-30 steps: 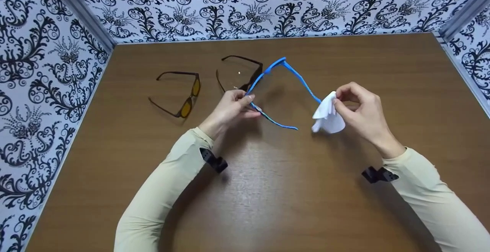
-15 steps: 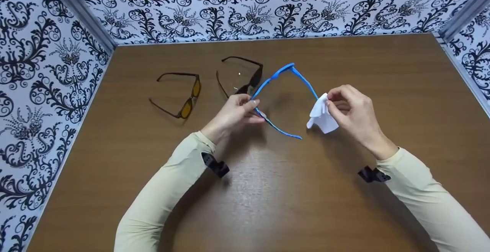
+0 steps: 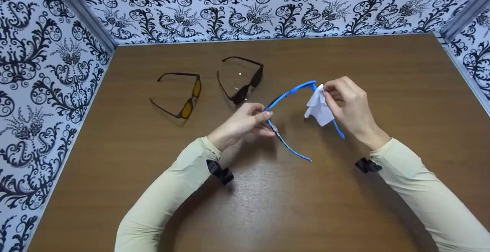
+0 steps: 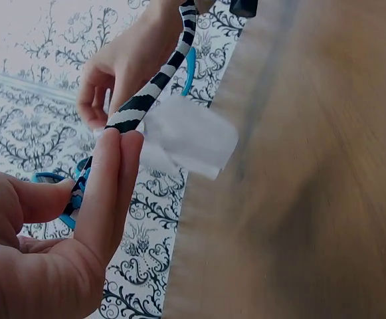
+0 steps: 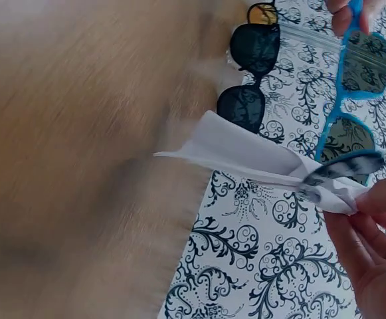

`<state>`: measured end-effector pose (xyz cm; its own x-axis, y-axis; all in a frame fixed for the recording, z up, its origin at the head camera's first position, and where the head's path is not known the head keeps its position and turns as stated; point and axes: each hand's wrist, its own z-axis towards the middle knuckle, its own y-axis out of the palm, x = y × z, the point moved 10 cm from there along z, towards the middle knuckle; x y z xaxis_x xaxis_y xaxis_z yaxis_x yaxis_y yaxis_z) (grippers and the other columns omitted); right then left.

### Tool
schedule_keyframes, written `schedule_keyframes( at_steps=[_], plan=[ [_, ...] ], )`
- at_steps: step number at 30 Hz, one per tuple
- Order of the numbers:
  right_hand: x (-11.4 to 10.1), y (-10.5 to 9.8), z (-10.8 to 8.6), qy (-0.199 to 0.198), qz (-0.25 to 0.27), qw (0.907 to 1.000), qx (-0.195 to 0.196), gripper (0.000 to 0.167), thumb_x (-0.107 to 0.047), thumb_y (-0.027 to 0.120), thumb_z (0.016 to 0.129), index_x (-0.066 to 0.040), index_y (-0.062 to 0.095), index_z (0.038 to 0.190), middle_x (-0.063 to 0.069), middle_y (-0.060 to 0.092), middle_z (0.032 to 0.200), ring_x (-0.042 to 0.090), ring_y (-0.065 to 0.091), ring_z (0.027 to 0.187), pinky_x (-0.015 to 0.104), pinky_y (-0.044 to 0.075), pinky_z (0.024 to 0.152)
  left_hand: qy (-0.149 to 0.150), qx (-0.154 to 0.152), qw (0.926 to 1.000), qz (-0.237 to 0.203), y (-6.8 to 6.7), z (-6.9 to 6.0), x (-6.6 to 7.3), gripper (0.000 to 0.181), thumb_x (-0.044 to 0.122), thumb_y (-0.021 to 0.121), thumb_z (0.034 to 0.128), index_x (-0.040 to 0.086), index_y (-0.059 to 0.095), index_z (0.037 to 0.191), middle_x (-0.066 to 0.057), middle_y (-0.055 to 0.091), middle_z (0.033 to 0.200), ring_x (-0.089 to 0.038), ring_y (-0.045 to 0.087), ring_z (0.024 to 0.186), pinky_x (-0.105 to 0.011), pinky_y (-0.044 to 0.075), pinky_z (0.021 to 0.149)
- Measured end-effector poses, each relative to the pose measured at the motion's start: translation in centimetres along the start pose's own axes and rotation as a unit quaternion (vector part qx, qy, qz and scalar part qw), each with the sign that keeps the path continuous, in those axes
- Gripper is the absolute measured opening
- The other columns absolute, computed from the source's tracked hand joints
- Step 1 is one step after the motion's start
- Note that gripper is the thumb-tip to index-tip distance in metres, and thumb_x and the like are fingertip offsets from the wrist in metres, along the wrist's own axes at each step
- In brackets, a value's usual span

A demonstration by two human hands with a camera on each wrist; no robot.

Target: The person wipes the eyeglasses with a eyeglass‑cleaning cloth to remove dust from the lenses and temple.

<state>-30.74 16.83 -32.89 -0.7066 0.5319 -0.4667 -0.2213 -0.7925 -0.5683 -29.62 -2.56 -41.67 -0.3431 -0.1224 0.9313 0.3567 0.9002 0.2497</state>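
Note:
Blue-framed sunglasses (image 3: pixel 289 92) are held above the table by my left hand (image 3: pixel 245 125), thumb and fingers pinching them near one hinge. In the left wrist view, the near temple arm (image 4: pixel 154 88) shows black and white stripes and runs past my straight fingers. The right wrist view shows their dark lenses (image 5: pixel 365 63). My right hand (image 3: pixel 354 106) pinches a white cloth (image 3: pixel 320 108) by its upper edge, and the cloth hangs down in front of the other temple arm. A blue tip of that arm sticks out below it. Whether cloth and arm touch, I cannot tell.
Black sunglasses (image 3: pixel 242 94) lie with temples unfolded on the brown table (image 3: pixel 268 206), just behind my left hand. Farther left lie dark-framed glasses with yellow lenses (image 3: pixel 187 108). Black-and-white patterned panels (image 3: pixel 252 10) border the table at the back and sides.
My left hand has moved right and nearer with the blue sunglasses, which have turned. My right hand has shifted left with the cloth, now in front of the far temple. The other glasses stayed put.

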Motion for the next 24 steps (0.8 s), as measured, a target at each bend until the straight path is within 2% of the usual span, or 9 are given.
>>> schedule_keyframes(
  at_steps=[4,7,10,13,15,19,24],
  plan=[
    [-1.2,-0.1,0.1,-0.045,-0.013,0.9988,0.018,0.014,0.015,0.065,0.082,0.007,0.062,0.093,0.016,0.058,0.09,0.023,0.065,0.08,0.011,0.046,0.079,-0.002,-0.021,0.9998,0.003,0.9,-0.2,-0.2,0.011,-0.003,0.047,0.0986,-0.009,0.048,0.089,-0.015,0.059,0.071,-0.021,0.066,0.063,-0.035,0.056,0.07],
    [-2.0,-0.1,-0.1,-0.084,-0.043,0.9953,0.022,0.016,0.015,0.066,0.081,0.006,0.062,0.093,0.016,0.058,0.09,0.024,0.063,0.079,0.01,0.044,0.079,-0.004,-0.032,0.9994,0.007,1.1,-0.3,-0.3,0.012,-0.003,0.047,0.0987,-0.01,0.048,0.09,-0.016,0.06,0.071,-0.02,0.066,0.064,-0.035,0.056,0.07],
    [-2.3,0.0,-0.3,-0.109,-0.068,0.9915,0.021,0.017,0.014,0.067,0.081,0.004,0.063,0.094,0.016,0.058,0.091,0.024,0.063,0.077,0.017,0.048,0.074,-0.004,-0.037,0.9993,0.01,1.1,-0.4,-0.3,0.012,-0.002,0.047,0.0988,-0.011,0.049,0.091,-0.016,0.061,0.072,-0.021,0.066,0.065,-0.04,0.055,0.075],
    [-2.4,0.0,-0.6,-0.121,-0.075,0.9897,0.016,0.018,0.013,0.067,0.081,0.003,0.064,0.095,0.016,0.059,0.092,0.025,0.063,0.077,0.029,0.052,0.067,-0.005,-0.04,0.9991,0.012,1.1,-0.5,-0.3,0.012,-0.002,0.047,0.0988,-0.009,0.05,0.09,-0.016,0.061,0.073,-0.022,0.067,0.067,-0.044,0.053,0.079],
    [-2.4,0.0,-0.7,-0.124,-0.074,0.9894,0.013,0.018,0.014,0.067,0.081,0.003,0.065,0.096,0.016,0.059,0.092,0.025,0.064,0.077,0.035,0.052,0.065,-0.005,-0.039,0.9991,0.012,0.9,-0.6,-0.3,0.012,-0.002,0.047,0.0988,-0.008,0.05,0.089,-0.016,0.062,0.073,-0.022,0.067,0.067,-0.043,0.053,0.079],
    [-2.4,-0.1,-1.1,-0.13,-0.071,0.9889,0.005,0.018,0.014,0.066,0.082,0.002,0.066,0.097,0.016,0.059,0.092,0.026,0.064,0.076,0.036,0.053,0.064,-0.003,-0.029,0.9995,0.007,0.4,-0.5,-0.1,0.011,-0.004,0.046,0.0986,-0.007,0.049,0.089,-0.015,0.06,0.073,-0.021,0.066,0.066,-0.035,0.056,0.072],
    [-2.5,-0.4,-1.7,-0.14,-0.071,0.9875,-0.008,0.016,0.012,0.065,0.083,0.003,0.066,0.096,0.016,0.06,0.092,0.027,0.063,0.077,0.037,0.052,0.064,-0.002,0.001,1.0,-0.003,-1.0,-0.1,0.1,0.008,-0.004,0.046,0.0981,-0.006,0.05,0.091,-0.016,0.06,0.075,-0.022,0.066,0.065,-0.034,0.056,0.071]
  ],
)
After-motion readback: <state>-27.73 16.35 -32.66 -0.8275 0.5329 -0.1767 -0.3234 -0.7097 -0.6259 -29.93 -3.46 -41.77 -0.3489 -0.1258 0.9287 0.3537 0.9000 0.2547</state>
